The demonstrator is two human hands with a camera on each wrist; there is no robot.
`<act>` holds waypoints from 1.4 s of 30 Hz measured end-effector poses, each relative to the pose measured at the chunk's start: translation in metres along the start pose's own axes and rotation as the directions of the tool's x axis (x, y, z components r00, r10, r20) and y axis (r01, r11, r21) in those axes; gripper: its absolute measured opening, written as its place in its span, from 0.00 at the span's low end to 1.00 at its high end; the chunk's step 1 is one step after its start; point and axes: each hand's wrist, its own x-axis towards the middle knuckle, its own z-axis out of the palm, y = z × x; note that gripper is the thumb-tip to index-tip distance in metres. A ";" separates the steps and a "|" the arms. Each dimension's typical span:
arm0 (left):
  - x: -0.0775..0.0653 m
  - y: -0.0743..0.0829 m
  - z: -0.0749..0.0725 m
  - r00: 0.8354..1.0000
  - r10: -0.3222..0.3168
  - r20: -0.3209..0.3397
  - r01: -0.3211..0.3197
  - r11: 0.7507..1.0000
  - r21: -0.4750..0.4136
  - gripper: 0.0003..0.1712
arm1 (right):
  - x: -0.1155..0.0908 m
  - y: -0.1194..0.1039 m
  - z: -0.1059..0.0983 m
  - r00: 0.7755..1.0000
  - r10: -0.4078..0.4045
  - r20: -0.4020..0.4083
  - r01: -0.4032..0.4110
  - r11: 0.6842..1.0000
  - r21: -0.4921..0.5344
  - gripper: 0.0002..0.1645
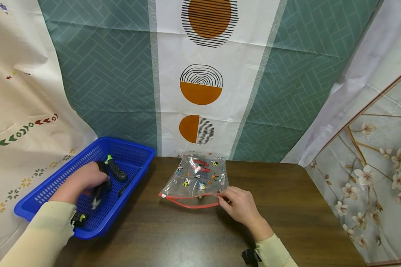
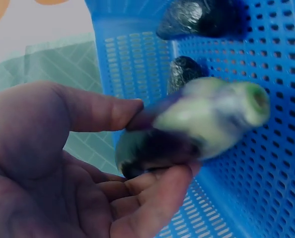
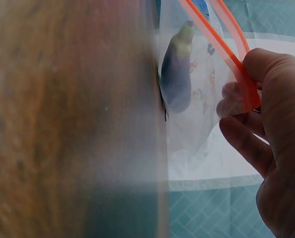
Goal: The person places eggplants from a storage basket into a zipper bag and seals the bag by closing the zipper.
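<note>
In the head view my left hand (image 1: 91, 177) is inside the blue basket (image 1: 23, 207) at the left. It grips a dark purple eggplant (image 2: 162, 146) between thumb and fingers; the pale green stem end points away from the palm in the left wrist view. My right hand (image 1: 241, 206) pinches the right end of the red zip edge of a clear printed zip bag (image 1: 190, 174) lying on the table. The bag's mouth gapes slightly. Through its clear side, the right wrist view shows another eggplant (image 3: 178, 69) within.
A dark, wrinkled eggplant (image 1: 116, 170) with a bright green stem lies in the basket's far part. Another dark, glossy piece (image 1: 121, 191) lies by its right wall. The brown table (image 1: 280, 215) ends against a hanging patterned cloth (image 1: 113, 74) at the back.
</note>
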 end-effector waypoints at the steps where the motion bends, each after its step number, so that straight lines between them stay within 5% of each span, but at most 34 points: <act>1: 0.000 0.000 0.000 1.000 -0.002 -0.002 0.002 1.000 -0.014 0.18 | 0.000 0.000 0.000 1.000 0.001 0.001 -0.001 1.000 -0.001 0.09; 17: -0.007 0.019 0.004 0.999 0.024 -0.047 -0.034 0.976 -0.217 0.45 | 0.002 -0.001 -0.001 0.999 -0.026 -0.020 0.025 1.000 -0.003 0.09; 22: -0.010 0.027 0.008 0.998 0.043 -0.052 -0.057 0.955 -0.290 0.43 | 0.002 0.000 -0.001 0.999 -0.033 -0.026 0.033 0.999 0.001 0.10; 33: -0.015 0.043 0.015 0.994 0.081 -0.068 -0.098 0.949 -0.301 0.42 | 0.001 -0.001 0.001 1.000 -0.023 -0.019 0.023 1.000 0.002 0.09; 42: -0.020 0.052 0.016 0.989 0.093 -0.117 -0.127 0.937 -0.324 0.51 | 0.002 -0.001 -0.001 1.000 -0.015 -0.010 0.015 1.000 0.002 0.09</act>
